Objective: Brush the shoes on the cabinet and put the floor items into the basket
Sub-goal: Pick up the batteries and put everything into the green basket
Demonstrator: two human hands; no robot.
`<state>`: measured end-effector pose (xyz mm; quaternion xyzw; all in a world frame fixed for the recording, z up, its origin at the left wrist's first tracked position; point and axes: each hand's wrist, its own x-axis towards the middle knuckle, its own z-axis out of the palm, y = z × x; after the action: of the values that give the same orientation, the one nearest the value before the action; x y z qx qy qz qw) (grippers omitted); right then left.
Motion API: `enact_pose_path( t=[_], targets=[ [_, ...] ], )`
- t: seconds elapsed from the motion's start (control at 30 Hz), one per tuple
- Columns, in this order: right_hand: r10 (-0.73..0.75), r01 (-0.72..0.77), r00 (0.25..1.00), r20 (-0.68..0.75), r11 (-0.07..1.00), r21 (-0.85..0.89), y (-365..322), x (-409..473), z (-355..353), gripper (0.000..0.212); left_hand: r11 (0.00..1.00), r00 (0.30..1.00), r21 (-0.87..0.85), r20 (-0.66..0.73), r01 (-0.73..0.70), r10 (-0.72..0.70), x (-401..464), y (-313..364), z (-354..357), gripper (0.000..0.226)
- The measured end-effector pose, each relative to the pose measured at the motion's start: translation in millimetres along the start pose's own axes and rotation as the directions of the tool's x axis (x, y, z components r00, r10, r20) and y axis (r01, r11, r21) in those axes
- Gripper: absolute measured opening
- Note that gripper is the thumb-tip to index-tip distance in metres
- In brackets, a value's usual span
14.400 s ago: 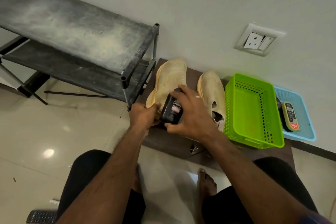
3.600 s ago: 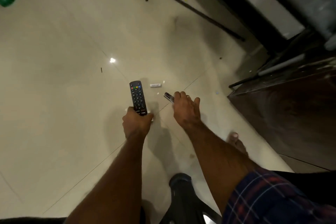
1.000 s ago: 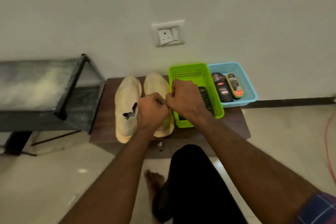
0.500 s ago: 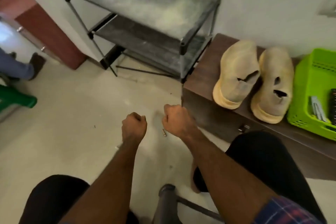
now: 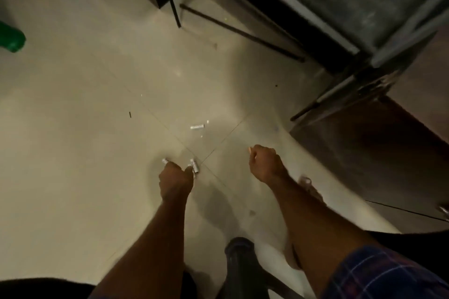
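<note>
I am looking down at the pale tiled floor. My left hand (image 5: 176, 177) hangs low over it with curled fingers. One small white cylinder (image 5: 165, 160) shows at its knuckles and another (image 5: 195, 165) lies beside its thumb; whether it grips either is unclear. A third small white cylinder (image 5: 197, 126) lies farther out on the floor. My right hand (image 5: 266, 164) is a closed fist hovering to the right with nothing visible in it. The shoes and the basket are out of view.
The dark brown cabinet (image 5: 376, 153) stands at the right, with the dusty black shoe rack (image 5: 364, 7) and its thin legs behind it. A green object (image 5: 9, 36) sits at the far left. A dark stool leg (image 5: 239, 257) and my foot (image 5: 308, 184) are near me.
My view has swung down from the cabinet, shoes and green basket to the floor. Both hands have dropped toward the tiles, the left reaching the small white cylinders.
</note>
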<state>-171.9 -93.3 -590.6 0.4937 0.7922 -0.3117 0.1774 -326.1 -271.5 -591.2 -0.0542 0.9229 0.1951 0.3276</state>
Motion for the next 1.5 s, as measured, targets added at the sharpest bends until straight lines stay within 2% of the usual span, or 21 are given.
enact_pose_path(
  t=[0.07, 0.13, 0.27, 0.37, 0.43, 0.53, 0.6, 0.7, 0.77, 0.93, 1.1, 1.27, 1.37, 1.43, 1.5],
  targets=[
    [0.005, -0.005, 1.000, 0.026, 1.000, 0.003, 1.9, 19.4, 16.2, 0.015, 0.997, 0.997, -0.018, -0.007, 0.077, -0.077, 20.6, -13.8, 7.9, 0.044],
    [0.048, -0.049, 0.998, 0.038, 0.999, 0.017, 1.4, 35.5, 30.9, 0.023, 0.989, 0.991, -0.060, -0.010, 0.132, -0.133, 40.1, -25.0, 16.8, 0.048],
    [0.086, -0.088, 0.995, -0.052, 0.996, -0.030, 1.6, 58.8, 50.0, 0.028, 0.977, 0.981, -0.097, -0.029, 0.190, -0.193, 66.9, -33.2, 26.4, 0.050],
    [0.017, -0.026, 0.994, -0.105, 0.996, -0.084, 1.8, 68.7, 60.1, 0.026, 0.973, 0.974, -0.097, -0.066, 0.211, -0.218, 77.0, -31.5, 27.0, 0.050],
    [-0.059, 0.053, 0.993, -0.102, 0.997, -0.060, -8.3, 76.7, 64.6, 0.024, 0.975, 0.975, -0.076, -0.067, 0.208, -0.213, 84.2, -28.6, 26.3, 0.051],
    [-0.244, 0.240, 0.966, -0.081, 0.969, -0.052, -41.5, 92.0, 69.7, 0.010, 0.987, 0.983, -0.022, -0.081, 0.162, -0.163, 95.5, -24.1, 25.0, 0.041],
    [-0.391, 0.385, 0.916, -0.090, 0.919, -0.082, -69.3, 101.9, 72.9, 0.007, 0.995, 0.993, 0.016, -0.077, 0.096, -0.094, 100.2, -22.7, 25.5, 0.030],
    [-0.558, 0.533, 0.824, -0.096, 0.821, -0.203, -104.6, 112.5, 76.4, 0.009, 0.998, 0.999, 0.053, -0.018, -0.035, 0.036, 93.4, -24.9, 33.4, 0.027],
    [-0.623, 0.591, 0.779, -0.073, 0.768, -0.249, -120.5, 118.2, 79.5, 0.018, 0.997, 0.997, 0.036, -0.012, -0.075, 0.076, 81.6, -29.2, 39.5, 0.023],
    [-0.683, 0.639, 0.730, 0.038, 0.662, -0.391, -131.6, 123.0, 85.4, 0.034, 0.977, 0.977, -0.027, -0.025, -0.211, 0.210, 59.0, -43.5, 53.4, 0.016],
    [-0.641, 0.584, 0.767, -0.028, 0.715, -0.383, -117.2, 110.2, 93.9, 0.036, 0.985, 0.985, -0.022, 0.011, -0.173, 0.173, 56.8, -51.2, 62.5, 0.016],
    [-0.559, 0.529, 0.828, -0.047, 0.806, -0.264, -102.7, 104.0, 96.4, 0.022, 0.995, 0.995, 0.018, 0.030, -0.100, 0.100, 54.9, -43.7, 66.3, 0.029],
    [-0.324, 0.327, 0.940, -0.104, 0.945, 0.013, -94.9, 107.0, 97.6, 0.019, 0.996, 0.995, 0.021, 0.033, -0.092, 0.091, 54.6, -40.2, 67.8, 0.026],
    [-0.173, 0.189, 0.979, -0.111, 0.970, 0.156, -93.9, 107.2, 95.3, 0.021, 0.994, 0.995, 0.071, 0.046, -0.088, 0.085, 54.4, -37.8, 68.3, 0.024],
    [-0.142, 0.159, 0.986, -0.092, 0.965, 0.207, -92.1, 106.9, 96.1, 0.024, 0.985, 0.994, 0.150, 0.073, -0.087, 0.077, 53.6, -34.0, 68.9, 0.022]
  ],
)
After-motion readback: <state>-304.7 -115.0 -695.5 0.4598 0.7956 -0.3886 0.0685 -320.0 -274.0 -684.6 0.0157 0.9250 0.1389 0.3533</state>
